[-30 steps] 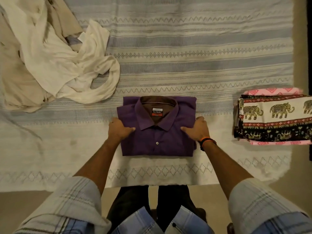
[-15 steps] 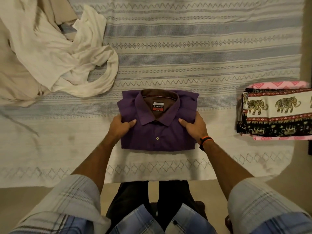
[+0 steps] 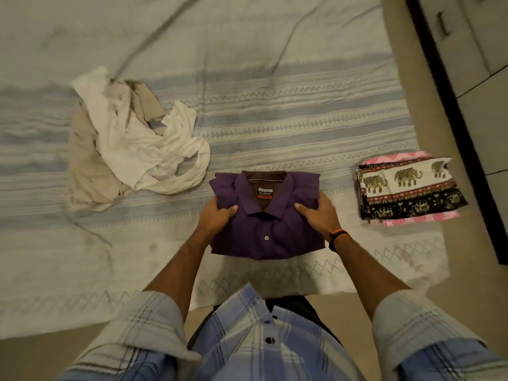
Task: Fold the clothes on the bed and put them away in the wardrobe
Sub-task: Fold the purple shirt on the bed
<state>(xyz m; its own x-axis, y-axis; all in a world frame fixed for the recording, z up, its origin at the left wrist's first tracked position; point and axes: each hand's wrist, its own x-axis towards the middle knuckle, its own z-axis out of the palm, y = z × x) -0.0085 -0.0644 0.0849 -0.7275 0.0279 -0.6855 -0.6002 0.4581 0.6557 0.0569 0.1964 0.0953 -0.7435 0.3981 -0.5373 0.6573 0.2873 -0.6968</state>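
I have the folded purple shirt (image 3: 264, 218) gripped on both sides, collar facing away from me, label showing inside the neck. My left hand (image 3: 217, 215) clamps the shirt's left edge, thumb lying on top of the fabric near the collar, fingers tucked under (can't see them). My right hand (image 3: 319, 215) does the same on the right edge, thumb on top, fingers curled beneath; an orange-and-black band (image 3: 339, 236) sits on that wrist. The shirt is over the near part of the bed sheet (image 3: 275, 119), striped pale blue and white with zigzag trim; whether it's lifted clear or touching the sheet I can't tell. To the left, well apart from the shirt's body but close to its far-left corner, a heap of unfolded cream and beige clothes (image 3: 129, 144) lies crumpled. To the right, near the sheet's edge, a folded elephant-print cloth (image 3: 406, 191) rests on a folded pink cloth (image 3: 395, 221), both squared up. Beyond them on the far right stands a cabinet (image 3: 467, 37) with a door handle in view. My plaid sleeves fill the bottom of the view
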